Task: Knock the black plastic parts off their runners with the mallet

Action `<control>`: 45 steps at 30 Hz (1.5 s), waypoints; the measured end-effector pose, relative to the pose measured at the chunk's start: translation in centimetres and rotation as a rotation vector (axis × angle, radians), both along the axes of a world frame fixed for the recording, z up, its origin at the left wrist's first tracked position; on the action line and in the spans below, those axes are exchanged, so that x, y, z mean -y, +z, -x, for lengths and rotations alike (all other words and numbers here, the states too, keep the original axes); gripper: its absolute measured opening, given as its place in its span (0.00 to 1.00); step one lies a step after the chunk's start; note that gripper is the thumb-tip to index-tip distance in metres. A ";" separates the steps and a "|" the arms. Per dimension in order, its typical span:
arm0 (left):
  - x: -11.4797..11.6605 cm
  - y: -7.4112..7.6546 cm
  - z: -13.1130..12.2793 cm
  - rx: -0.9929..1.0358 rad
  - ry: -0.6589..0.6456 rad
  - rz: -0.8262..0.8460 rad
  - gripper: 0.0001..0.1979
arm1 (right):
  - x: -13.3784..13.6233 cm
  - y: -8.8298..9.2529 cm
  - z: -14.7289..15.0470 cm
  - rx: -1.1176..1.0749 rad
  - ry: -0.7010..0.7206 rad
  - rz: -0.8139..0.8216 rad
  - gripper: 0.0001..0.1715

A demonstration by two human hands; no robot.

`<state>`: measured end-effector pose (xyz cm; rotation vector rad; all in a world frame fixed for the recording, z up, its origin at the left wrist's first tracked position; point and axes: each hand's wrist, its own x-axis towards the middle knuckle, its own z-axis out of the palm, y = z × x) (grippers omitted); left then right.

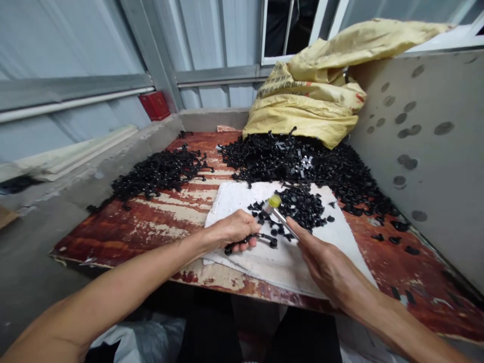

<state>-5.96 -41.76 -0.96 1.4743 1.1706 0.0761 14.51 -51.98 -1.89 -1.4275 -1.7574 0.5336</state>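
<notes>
My left hand [234, 230] rests on a white cloth pad [272, 257], its fingers closed round a strip of joined small black plastic parts [260, 239]. My right hand [325, 264] grips a thin metal tool with a yellow-green tip [275, 202], pointing up and left over the pad. Several loose black parts [302, 206] lie heaped on the pad just beyond the tool.
Large piles of black parts lie at the left [159, 174] and back [302, 161] of the worn red board [151, 222]. A yellow sack [317, 96] leans against the grey wall [423, 151] on the right. A red box [154, 105] sits on the back ledge.
</notes>
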 end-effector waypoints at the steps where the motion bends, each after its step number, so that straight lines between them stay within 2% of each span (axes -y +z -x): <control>1: -0.4 0.5 0.6 -0.027 -0.010 -0.024 0.13 | -0.1 0.1 -0.2 -0.054 -0.012 0.091 0.27; 3: -2.0 2.2 2.5 -0.105 0.018 -0.145 0.12 | -0.2 0.2 -0.5 -0.253 -0.092 0.250 0.30; 4: -3.2 3.4 3.8 -0.162 0.091 -0.275 0.12 | -0.3 0.2 -0.6 -0.381 -0.149 0.301 0.33; 6: -6.0 5.9 6.6 -0.335 0.289 -0.618 0.11 | -0.4 0.0 -0.5 -0.632 -0.232 0.355 0.37; 8: -8.9 7.5 8.7 -0.619 0.491 -1.029 0.10 | -0.6 -0.3 -0.3 -0.810 -0.268 0.386 0.38; 9: -10.1 7.6 9.1 -0.740 0.574 -1.148 0.14 | -0.7 -0.6 -0.2 -0.867 -0.274 0.405 0.39; 10: -11.2 7.3 9.0 -0.802 0.560 -1.229 0.17 | -0.9 -0.8 -0.1 -0.902 -0.280 0.424 0.39; 11: -12.1 6.6 8.5 -0.816 0.477 -1.269 0.18 | -1.0 -1.0 0.0 -0.917 -0.289 0.438 0.39; 13: -13.4 4.1 6.3 -0.763 0.096 -1.249 0.15 | -1.3 -1.3 0.0 -0.906 -0.303 0.457 0.39; 15: -14.5 1.5 3.6 -0.679 -0.232 -1.201 0.20 | -1.4 -1.5 -0.3 -0.874 -0.297 0.481 0.39; 17: -15.4 -0.2 1.6 -0.660 -0.292 -1.178 0.19 | -1.3 -1.6 -0.5 -0.857 -0.280 0.506 0.38; 19: -16.1 -0.6 0.7 -0.661 -0.265 -1.179 0.18 | -1.3 -1.6 -0.7 -0.866 -0.273 0.519 0.37; 23: -15.8 0.5 1.6 -0.651 -0.210 -1.219 0.18 | -1.3 -1.4 -0.8 -0.898 -0.264 0.510 0.29; 25: -14.2 0.9 2.0 -0.565 -0.192 -1.274 0.18 | -1.4 -1.2 -0.8 -0.893 -0.250 0.499 0.27; 27: -12.0 0.9 1.9 -0.364 -0.192 -1.364 0.18 | -1.5 -1.1 -0.7 -0.868 -0.226 0.479 0.29; 31: -7.4 0.6 0.2 0.013 -0.171 -1.434 0.16 | -1.5 -1.1 -0.3 -0.779 -0.187 0.420 0.32; 34: -5.7 0.9 -1.5 0.136 -0.029 -1.320 0.12 | -1.4 -0.9 0.3 -0.746 -0.171 0.359 0.33; 38: -5.3 1.8 -2.9 0.271 0.165 -1.025 0.09 | -1.7 -0.6 0.9 -0.726 -0.156 0.324 0.32; 42: -5.0 1.8 -2.7 0.318 0.278 -0.681 0.03 | -2.6 -0.6 1.2 -0.772 -0.115 0.306 0.29; 45: -4.6 1.1 -1.9 0.280 0.311 -0.529 0.06 | -3.1 -0.8 1.3 -0.813 -0.096 0.312 0.28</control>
